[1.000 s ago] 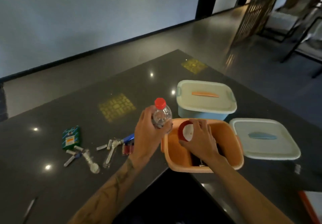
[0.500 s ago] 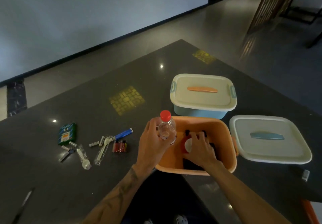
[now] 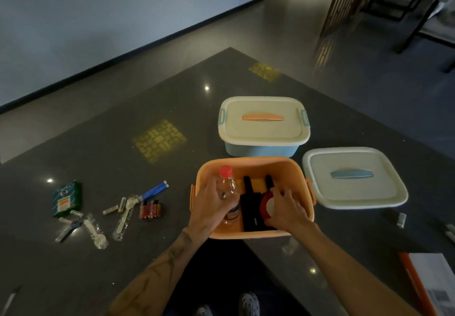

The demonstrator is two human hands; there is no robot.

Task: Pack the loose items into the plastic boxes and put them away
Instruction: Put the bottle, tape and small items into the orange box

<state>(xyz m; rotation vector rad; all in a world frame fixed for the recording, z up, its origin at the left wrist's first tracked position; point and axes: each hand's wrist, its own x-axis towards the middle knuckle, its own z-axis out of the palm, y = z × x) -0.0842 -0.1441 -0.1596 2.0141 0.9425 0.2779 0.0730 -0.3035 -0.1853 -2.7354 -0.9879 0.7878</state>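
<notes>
Head view: your left hand (image 3: 209, 205) grips the bottle (image 3: 229, 192) and right hand (image 3: 286, 208) holds the red disc (image 3: 268, 206) inside the orange box (image 3: 251, 163), but the batteries (image 3: 150, 211) and spoons (image 3: 96, 232) far left aren't packed yet.

Glossy speckled stone-like table (image 3: 103, 148), matt plastic orange box (image 3: 258, 165), clear plastic bottle (image 3: 230, 192)

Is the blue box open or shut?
Shut. The blue box has its cream lid sitting flat on top. The orange box in front is open, and its own lid lies beside it on the table.
</notes>
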